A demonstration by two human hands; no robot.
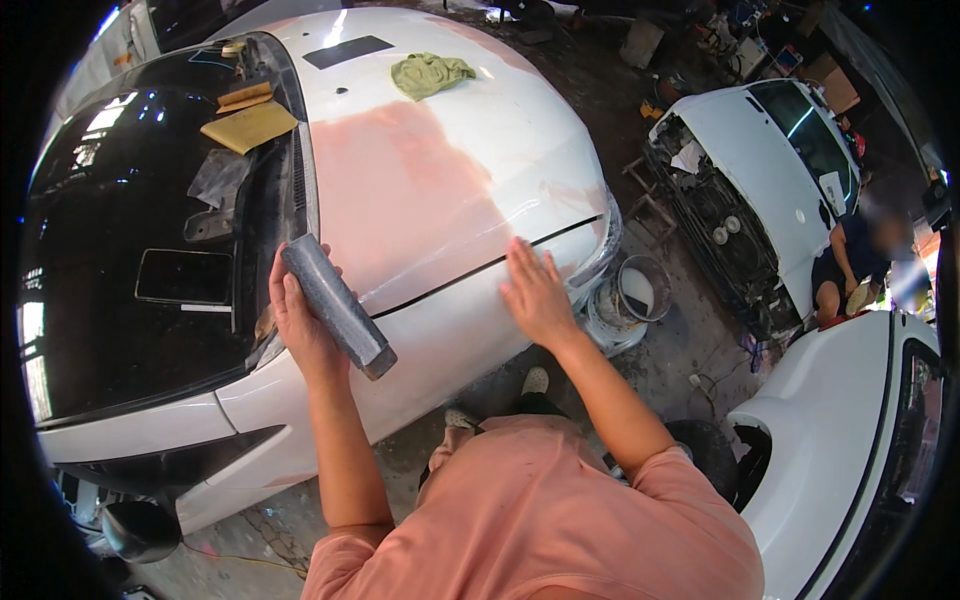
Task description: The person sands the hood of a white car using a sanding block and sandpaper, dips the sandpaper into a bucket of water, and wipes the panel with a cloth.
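The left hand [308, 325] grips a long dark-grey block [335, 300], held tilted above the fender of a white car whose hood [400, 195] carries a large matte pink patch. The right hand [540, 298] is spread at the hood's edge seam. A crumpled olive-green cloth [430, 76] and a flat dark-grey rectangular sheet [348, 52] lie on the hood; a yellow rectangular sheet [252, 127] rests near the windshield's base.
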